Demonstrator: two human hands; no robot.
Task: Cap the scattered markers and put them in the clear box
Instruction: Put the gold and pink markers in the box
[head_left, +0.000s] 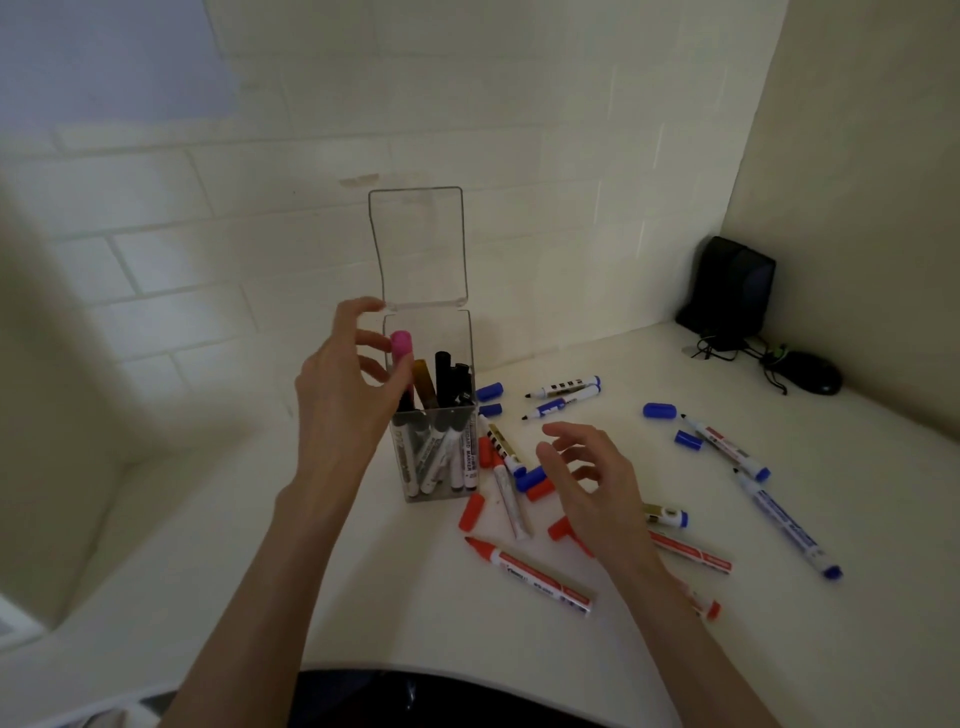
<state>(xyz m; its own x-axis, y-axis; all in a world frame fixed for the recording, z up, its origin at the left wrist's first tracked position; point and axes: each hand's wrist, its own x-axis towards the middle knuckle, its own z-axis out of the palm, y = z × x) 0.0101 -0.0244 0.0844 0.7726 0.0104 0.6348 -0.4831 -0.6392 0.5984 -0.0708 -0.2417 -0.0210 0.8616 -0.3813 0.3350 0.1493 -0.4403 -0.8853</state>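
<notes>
Near the middle of the white desk (441, 634), clear box (434, 412) upright, hinged lid (415, 244) flipped up and back toward the tiled wall (208, 249). Inside, several capped markers on end: black caps (442, 374) toward the right, a pink-capped marker (401, 347) at the left corner, sticking out above the rim. At the box's left side, left grip (337, 400) raised, wide and relaxed, fingers spread, two fingertips (382, 341) right at the pink cap; actual contact impossible to tell, nothing clasped. Just right of the box, right grip (587, 483) hovering low over the scatter, fingers loosely fanned, holding nothing. Around it, loose red caps (471, 512) and a blue cap (530, 478), plus an uncapped red marker (530, 576) lying diagonally toward the near edge. Behind, two uncapped blue markers (563, 388) side by side, tips pointing left, with two blue caps (489, 391) just beside the box. Farther right, two stray blue caps (660, 410) and two long markers (789, 525) with blue ends. In the far right corner, a black speaker (732, 291) and a dark mouse (810, 371) with tangled cables.
</notes>
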